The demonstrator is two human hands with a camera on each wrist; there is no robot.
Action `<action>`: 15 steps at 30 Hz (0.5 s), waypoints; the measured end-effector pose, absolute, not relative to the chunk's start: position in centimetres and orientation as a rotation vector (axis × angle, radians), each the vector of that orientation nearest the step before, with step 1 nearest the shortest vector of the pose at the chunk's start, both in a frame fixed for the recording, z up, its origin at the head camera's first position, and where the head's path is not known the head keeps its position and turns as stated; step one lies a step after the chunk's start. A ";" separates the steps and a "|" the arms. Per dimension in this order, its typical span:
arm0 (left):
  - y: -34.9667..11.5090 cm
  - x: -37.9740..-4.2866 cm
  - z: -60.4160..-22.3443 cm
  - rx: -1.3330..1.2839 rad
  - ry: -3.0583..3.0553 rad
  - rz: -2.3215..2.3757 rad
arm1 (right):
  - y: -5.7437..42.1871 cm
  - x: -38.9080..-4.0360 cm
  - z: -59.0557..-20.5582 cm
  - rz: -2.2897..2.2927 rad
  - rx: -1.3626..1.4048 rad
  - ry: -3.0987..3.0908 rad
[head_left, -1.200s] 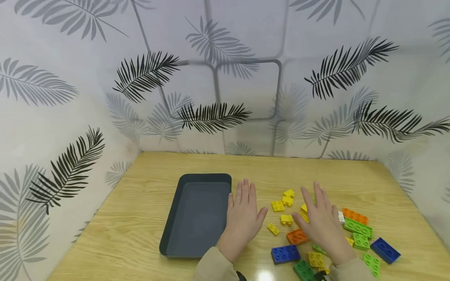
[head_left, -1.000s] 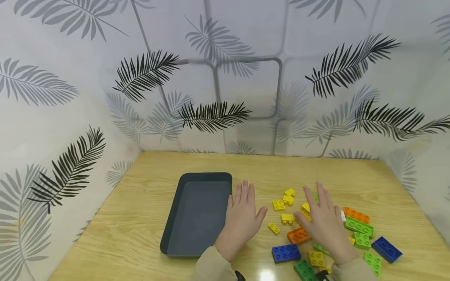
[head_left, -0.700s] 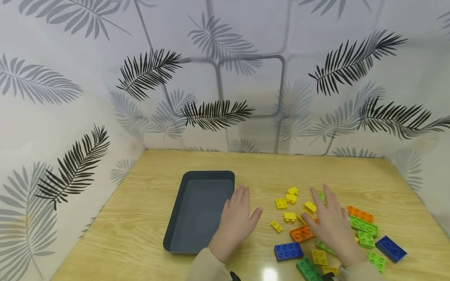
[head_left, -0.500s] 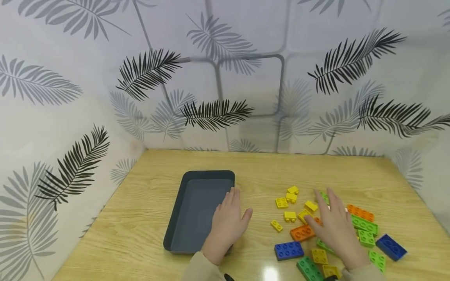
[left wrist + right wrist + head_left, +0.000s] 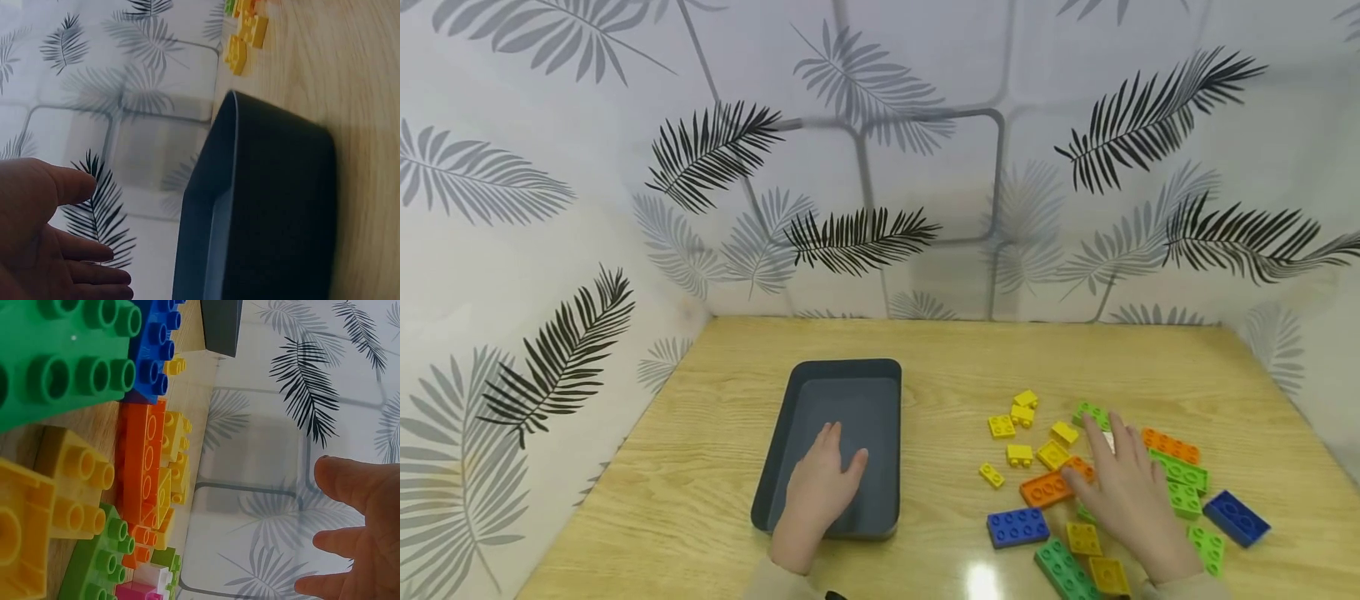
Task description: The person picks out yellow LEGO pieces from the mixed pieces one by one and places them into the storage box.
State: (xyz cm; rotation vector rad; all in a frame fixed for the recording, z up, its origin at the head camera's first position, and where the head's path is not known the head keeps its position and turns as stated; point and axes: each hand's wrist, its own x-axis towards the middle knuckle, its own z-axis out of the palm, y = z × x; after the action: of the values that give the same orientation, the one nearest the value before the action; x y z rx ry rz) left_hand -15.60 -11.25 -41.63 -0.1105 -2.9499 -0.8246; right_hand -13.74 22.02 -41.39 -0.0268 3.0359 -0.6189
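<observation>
In the head view my left hand [image 5: 822, 487] is over the dark grey tray [image 5: 891, 450], fingers extended and holding nothing. The left wrist view shows that hand [image 5: 69, 244] raised beside the tray wall [image 5: 281, 206], apart from it. My right hand [image 5: 1127, 492] hovers above the scattered toy bricks with its fingers spread. From the right wrist, the hand [image 5: 356, 531] is clear of the bricks, among them an orange brick [image 5: 140, 469] and a green brick [image 5: 69, 369]. Some bricks are hidden beneath the right hand.
Several small yellow bricks [image 5: 1019, 455] lie between the tray and the right hand. A blue brick [image 5: 1018, 527] sits in front of them, and another blue brick [image 5: 1236, 518] lies far right. The wooden table [image 5: 700, 467] backs onto a leaf-patterned curtain [image 5: 925, 167].
My left hand has moved left, from beside the tray's right edge to over the tray. The right hand has shifted slightly right and nearer. The bricks and tray keep their arrangement.
</observation>
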 end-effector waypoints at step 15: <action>-16.4 -13.8 -41.7 0.193 -2.875 -0.724 | 22.4 -13.2 -41.9 -0.554 -0.101 2.939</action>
State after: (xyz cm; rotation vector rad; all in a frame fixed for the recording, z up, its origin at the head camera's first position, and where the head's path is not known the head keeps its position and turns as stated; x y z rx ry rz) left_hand -13.80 -16.43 -41.66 0.1935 -2.8752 -0.7242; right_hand -13.24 22.41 -41.86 -0.1009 2.9385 -0.5541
